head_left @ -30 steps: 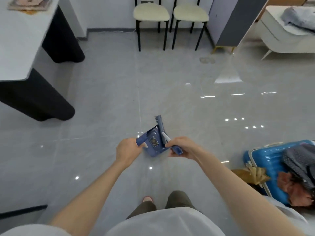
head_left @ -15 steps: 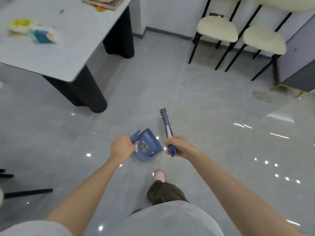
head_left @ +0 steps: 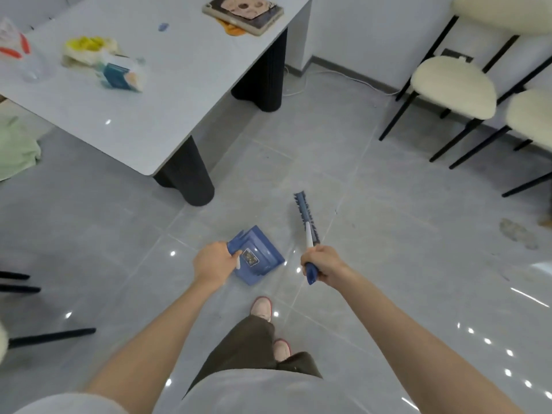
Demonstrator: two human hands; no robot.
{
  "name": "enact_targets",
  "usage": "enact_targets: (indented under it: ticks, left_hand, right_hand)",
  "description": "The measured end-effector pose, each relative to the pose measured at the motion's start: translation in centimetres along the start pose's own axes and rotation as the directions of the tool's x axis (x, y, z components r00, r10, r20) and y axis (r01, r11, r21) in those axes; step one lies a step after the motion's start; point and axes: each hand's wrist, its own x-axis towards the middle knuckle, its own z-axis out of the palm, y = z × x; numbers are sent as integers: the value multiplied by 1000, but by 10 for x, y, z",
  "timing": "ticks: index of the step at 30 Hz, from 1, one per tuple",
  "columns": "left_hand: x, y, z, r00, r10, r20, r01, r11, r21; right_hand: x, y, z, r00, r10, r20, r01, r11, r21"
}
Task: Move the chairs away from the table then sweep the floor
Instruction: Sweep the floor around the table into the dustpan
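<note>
My left hand grips the handle of a blue dustpan, held above the grey tiled floor. My right hand is closed around the blue and white handle of a small blue brush, bristles pointing away from me. The two tools are apart. The white table on black ribbed legs stands at the upper left. Two cream-seated chairs with black legs, one and the other, stand by the wall at the upper right, away from the table.
Black chair legs poke in at the left edge. The table carries a book, bags and packets. A green cloth lies on the floor at left. A dust smudge marks the tiles at right. My feet stand below the dustpan.
The view has swung left, bringing the table into frame and pushing the chairs to the right. My hands have separated, pulling the brush off the dustpan.
</note>
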Motion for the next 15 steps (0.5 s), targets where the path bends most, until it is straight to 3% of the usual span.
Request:
enact_targets:
  ticks: [7, 15]
  left_hand:
    - [77, 54, -29, 1000, 0, -21, -2, 997, -71]
    - [157, 144, -60, 998, 34, -47, -40, 991, -130]
  right_hand:
    - [58, -66, -6, 998, 22, -58, -22, 1000, -5]
    - [132, -144, -68, 987, 32, -159, -34, 999, -11]
